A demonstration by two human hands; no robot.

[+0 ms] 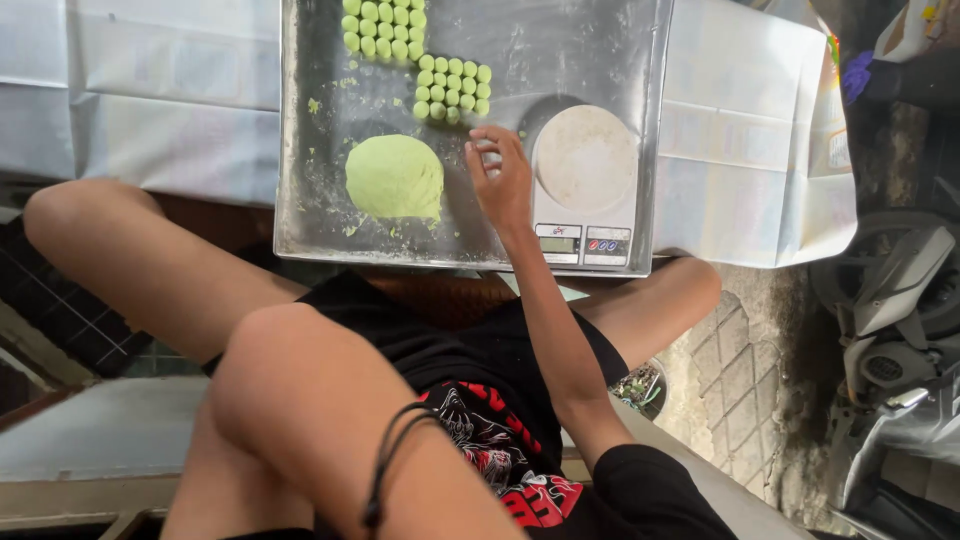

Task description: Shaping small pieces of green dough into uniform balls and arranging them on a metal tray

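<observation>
My right hand (503,178) reaches over a floured metal tray (560,50), its fingers curled with the tips down just below a block of small green dough balls (452,88). Whether it pinches anything is hidden by the fingers. A second block of green balls (385,28) lies at the tray's far edge. A large lump of green dough (394,177) rests left of the hand. A digital kitchen scale (585,160) with a round floured platform stands right of it. My left forearm, with black cords at the wrist (392,455), crosses the foreground; the hand itself is out of frame.
The tray lies on a low table covered in white paper (750,130). My bare legs (140,260) and black shorts fill the space below it. A parked scooter (895,300) stands on the right, over patterned paving (740,370).
</observation>
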